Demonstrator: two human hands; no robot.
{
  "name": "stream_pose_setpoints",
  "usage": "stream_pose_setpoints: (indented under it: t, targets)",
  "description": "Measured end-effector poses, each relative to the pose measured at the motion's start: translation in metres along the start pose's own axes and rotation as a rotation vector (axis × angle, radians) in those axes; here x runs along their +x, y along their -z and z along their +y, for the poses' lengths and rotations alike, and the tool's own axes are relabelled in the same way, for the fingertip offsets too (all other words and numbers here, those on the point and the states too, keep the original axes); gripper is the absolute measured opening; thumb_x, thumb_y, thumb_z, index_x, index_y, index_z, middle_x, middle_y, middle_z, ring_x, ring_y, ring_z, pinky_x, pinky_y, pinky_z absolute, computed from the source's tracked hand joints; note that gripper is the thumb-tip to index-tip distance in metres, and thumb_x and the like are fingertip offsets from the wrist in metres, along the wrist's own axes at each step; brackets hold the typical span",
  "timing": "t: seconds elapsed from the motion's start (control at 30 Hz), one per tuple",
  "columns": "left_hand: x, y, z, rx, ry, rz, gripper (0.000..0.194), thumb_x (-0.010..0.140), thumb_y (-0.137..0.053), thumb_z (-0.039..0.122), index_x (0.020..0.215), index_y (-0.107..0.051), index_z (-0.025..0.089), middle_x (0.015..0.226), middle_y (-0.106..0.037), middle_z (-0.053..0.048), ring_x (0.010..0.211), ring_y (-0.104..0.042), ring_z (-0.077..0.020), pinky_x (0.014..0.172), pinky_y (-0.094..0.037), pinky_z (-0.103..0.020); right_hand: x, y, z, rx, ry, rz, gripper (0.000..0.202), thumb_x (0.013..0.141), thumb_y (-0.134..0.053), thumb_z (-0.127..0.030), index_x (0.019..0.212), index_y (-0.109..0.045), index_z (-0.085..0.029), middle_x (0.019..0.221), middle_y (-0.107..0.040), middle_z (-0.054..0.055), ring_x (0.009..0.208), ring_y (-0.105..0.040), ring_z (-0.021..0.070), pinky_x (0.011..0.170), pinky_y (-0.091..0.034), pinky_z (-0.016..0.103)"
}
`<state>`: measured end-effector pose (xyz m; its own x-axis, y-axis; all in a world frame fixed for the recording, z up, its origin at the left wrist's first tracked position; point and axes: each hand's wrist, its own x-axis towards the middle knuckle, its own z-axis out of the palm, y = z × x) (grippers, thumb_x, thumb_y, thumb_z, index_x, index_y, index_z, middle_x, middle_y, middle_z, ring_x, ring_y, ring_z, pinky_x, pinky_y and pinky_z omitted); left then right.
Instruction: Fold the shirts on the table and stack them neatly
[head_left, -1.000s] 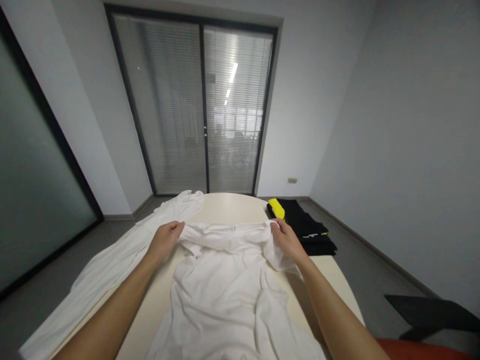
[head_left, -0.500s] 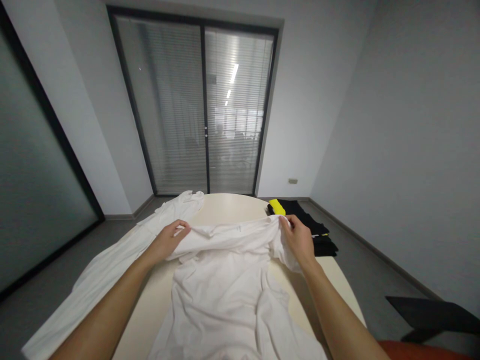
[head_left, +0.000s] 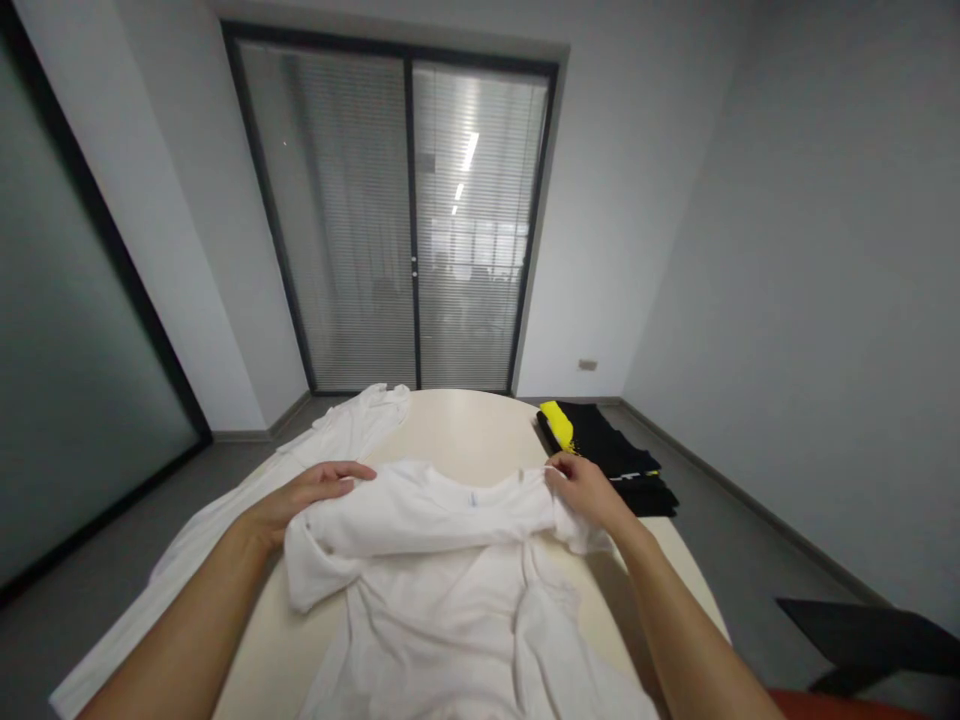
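Observation:
A white T-shirt [head_left: 442, 530] spans the space between my hands, its collar away from me and a small mark inside the neck. My left hand [head_left: 315, 490] pinches it at the left shoulder, fingers closed along the upper edge. At the opposite shoulder, my right hand [head_left: 589, 490] grips the fabric between thumb and fingers. The sleeves hang down on both sides. The lower part of the white cloth lies wrinkled on the table toward me, running out of view at the bottom.
More white clothing [head_left: 247, 510] lies along the left side of the pale rounded table [head_left: 465, 425]. Folded black garments [head_left: 607, 440] with a yellow piece [head_left: 556, 425] are stacked at the right edge. A black chair part [head_left: 862, 635] stands at the lower right.
The T-shirt's upper edge has come down toward me and its neckline now shows open. The left sleeve has dropped into view. My left hand has shifted slightly left, my right hand slightly lower.

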<state>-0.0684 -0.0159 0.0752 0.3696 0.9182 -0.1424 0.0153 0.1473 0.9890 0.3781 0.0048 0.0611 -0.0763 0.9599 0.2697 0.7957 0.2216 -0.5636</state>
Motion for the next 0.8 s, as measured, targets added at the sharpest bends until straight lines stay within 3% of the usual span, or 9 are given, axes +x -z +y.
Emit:
stream_pose_setpoints:
  t: [0.1,0.17,0.27,0.33,0.47,0.57,0.7,0.8]
  targets:
    - [0.016,-0.004,-0.005,0.354,-0.149,0.182,0.057,0.076,-0.073,0.047,0.123,-0.066,0.017,0.127,-0.067,-0.014,0.111,-0.065,-0.0304,0.096,-0.05,-0.041,-0.002,0.004,-0.008,-0.179,0.058,0.062,0.025,0.087,-0.055,-0.034,0.092,-0.074,-0.017,0.096,-0.071,0.009,0.092,-0.064,0.0215,0.081,-0.043,0.028]
    - [0.026,-0.008,-0.008,0.698,-0.288,0.36,0.05,0.079,-0.065,0.043,0.122,-0.067,0.016,0.134,-0.064,-0.012,0.123,-0.057,-0.0308,0.109,-0.041,-0.044,-0.004,0.009,-0.016,-0.269,-0.017,0.141,0.026,0.09,-0.055,-0.036,0.098,-0.074,-0.02,0.093,-0.071,0.009,0.09,-0.065,0.0224,0.078,-0.043,0.028]
    - [0.031,-0.015,-0.01,1.141,-0.374,0.549,0.045,0.084,-0.053,0.03,0.126,-0.064,0.016,0.14,-0.059,-0.01,0.128,-0.053,-0.0305,0.115,-0.035,-0.045,-0.007,0.011,-0.027,-0.232,-0.145,0.207,0.028,0.096,-0.048,-0.039,0.107,-0.068,-0.023,0.08,-0.072,0.006,0.074,-0.067,0.021,0.066,-0.043,0.028]
    - [0.031,-0.02,-0.013,1.298,-0.34,0.575,0.047,0.087,-0.048,0.024,0.131,-0.059,0.016,0.144,-0.055,-0.01,0.127,-0.054,-0.0296,0.113,-0.038,-0.044,-0.007,0.007,-0.03,-0.073,-0.17,0.172,0.027,0.098,-0.044,-0.038,0.108,-0.062,-0.021,0.073,-0.071,0.005,0.063,-0.066,0.0188,0.062,-0.044,0.026]
    - [0.03,-0.032,-0.024,1.295,-0.232,0.547,0.053,0.09,-0.046,0.024,0.142,-0.045,0.014,0.154,-0.038,-0.013,0.115,-0.063,-0.0276,0.105,-0.047,-0.041,-0.003,-0.01,-0.026,0.372,-0.319,0.023,0.02,0.1,-0.038,-0.034,0.11,-0.049,-0.021,0.076,-0.072,0.004,0.051,-0.065,0.0158,0.05,-0.046,0.024]
    - [0.036,-0.037,-0.035,1.216,-0.302,0.572,0.077,0.086,-0.054,0.024,0.154,-0.021,0.011,0.161,-0.016,-0.019,0.128,-0.055,-0.032,0.107,-0.047,-0.042,0.002,-0.021,-0.023,0.56,-0.428,0.002,0.014,0.1,-0.038,-0.033,0.108,-0.044,-0.023,0.086,-0.073,0.005,0.054,-0.067,0.0145,0.048,-0.048,0.023]
    - [0.051,-0.038,-0.036,1.155,-0.487,0.694,0.09,0.084,-0.058,0.022,0.156,-0.006,0.011,0.161,-0.008,-0.02,0.148,-0.025,-0.0361,0.119,-0.033,-0.045,0.021,-0.025,-0.024,0.572,-0.452,0.002,0.012,0.1,-0.041,-0.032,0.103,-0.045,-0.022,0.1,-0.073,0.008,0.055,-0.066,0.0113,0.049,-0.05,0.022]
    - [0.065,-0.034,-0.024,1.147,-0.478,0.71,0.09,0.083,-0.058,0.021,0.156,-0.006,0.01,0.16,-0.006,-0.021,0.149,-0.023,-0.0367,0.12,-0.031,-0.045,0.048,-0.022,-0.026,0.381,-0.381,-0.015,0.013,0.099,-0.04,-0.029,0.103,-0.048,-0.02,0.098,-0.075,0.009,0.058,-0.069,0.0131,0.052,-0.052,0.023]
